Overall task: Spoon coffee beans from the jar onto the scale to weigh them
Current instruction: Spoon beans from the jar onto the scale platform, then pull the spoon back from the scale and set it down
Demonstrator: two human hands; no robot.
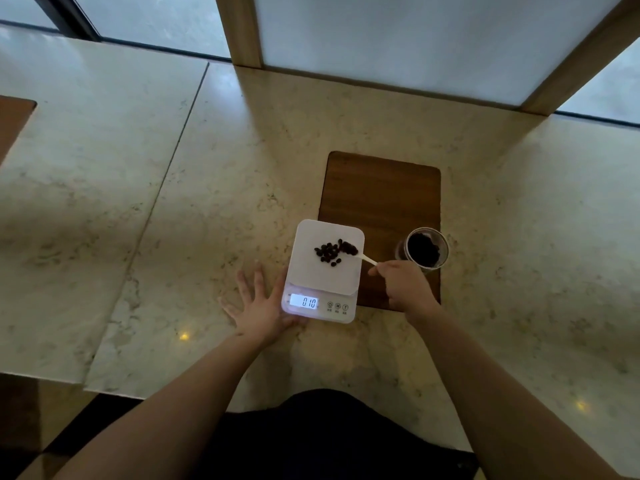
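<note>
Marble counter (pixel 173 202), wooden board (pixel 381 195) behind white scale (pixel 325 271) (display lit), jar (pixel 424 251) right of scale, coffee beans (pixel 329 252) on its platform, right hand (pixel 403 285) pinching spoon (pixel 360 256) over scale, left hand (pixel 258 306) flat, fingers spread, touching scale's left edge.

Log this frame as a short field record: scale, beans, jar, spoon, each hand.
scale: white, on stone counter, display lit, reads 010
coffee beans: small loose pile on the platform
jar: open, beans inside, on wooden board, right of scale
spoon: white, loaded bowl over the platform
right hand: holds the spoon handle
left hand: open, flat on counter, against the scale's left edge
</note>
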